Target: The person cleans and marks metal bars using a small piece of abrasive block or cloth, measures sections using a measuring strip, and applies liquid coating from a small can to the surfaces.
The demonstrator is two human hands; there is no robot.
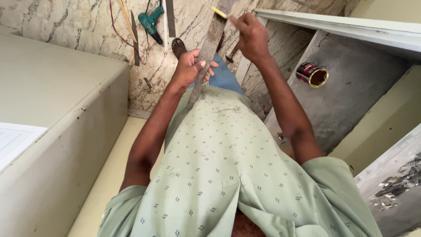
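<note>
A long, narrow grey wooden strip (213,37) stands braced against my shirt front and rises to the top of the view. My left hand (189,66) wraps around the strip at its middle. My right hand (249,34) is raised beside the strip's upper part, fingers pinched on a small yellow pencil-like stick (219,12) whose tip touches the strip. My pale green patterned shirt (228,175) fills the lower middle.
A teal power drill (151,22), thin wooden sticks (127,17), a red wire and a sandal (178,46) lie on the marble floor. An open dark red tin (312,73) sits on a grey board. A pale cabinet (52,109) stands at left.
</note>
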